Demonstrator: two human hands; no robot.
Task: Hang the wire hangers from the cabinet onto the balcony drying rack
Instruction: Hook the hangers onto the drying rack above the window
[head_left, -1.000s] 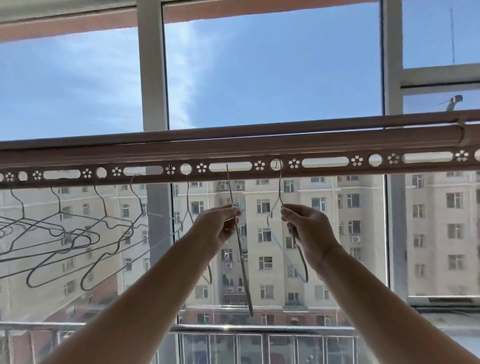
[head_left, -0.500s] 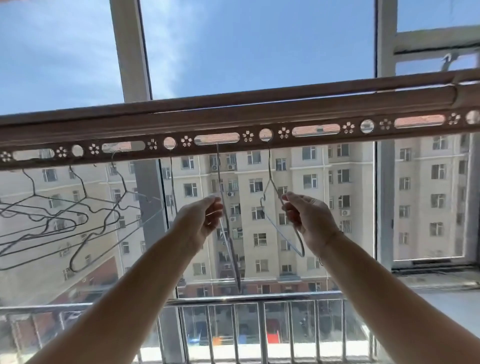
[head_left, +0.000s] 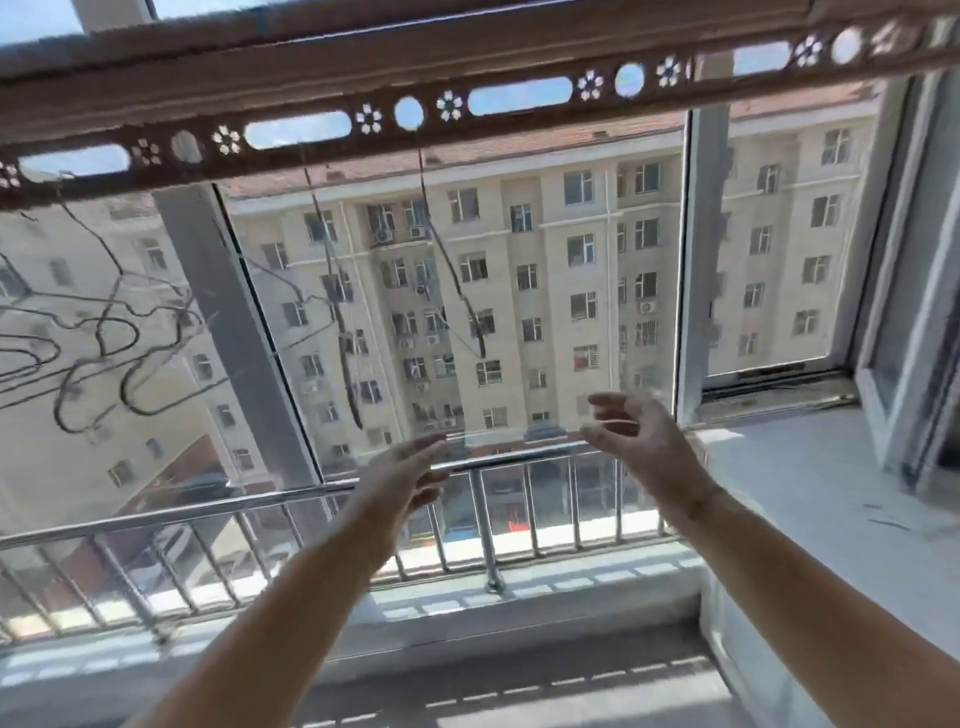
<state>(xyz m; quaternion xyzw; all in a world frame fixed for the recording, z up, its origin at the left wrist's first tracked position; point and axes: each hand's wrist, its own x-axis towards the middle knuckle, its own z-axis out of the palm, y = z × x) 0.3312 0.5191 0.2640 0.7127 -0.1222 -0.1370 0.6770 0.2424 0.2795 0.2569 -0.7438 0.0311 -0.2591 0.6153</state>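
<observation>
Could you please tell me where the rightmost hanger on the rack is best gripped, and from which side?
Probably the straight neck of the rightmost hanger, below the rack. It hangs edge-on, so the right hand could rise from below and pinch the wire.

Left hand (head_left: 410, 470) and right hand (head_left: 636, 441) empty, fingers relaxed.

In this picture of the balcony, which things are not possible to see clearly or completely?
- Head view: the two middle hangers are blurred by motion; whether their hooks sit in holes of the drying rack cannot be told.
- Head view: the hangers at the left overlap and blur, so their number is unclear.
- Head view: both ends of the drying rack are cut off by the picture's edges.
- The cabinet is outside the view.
</observation>
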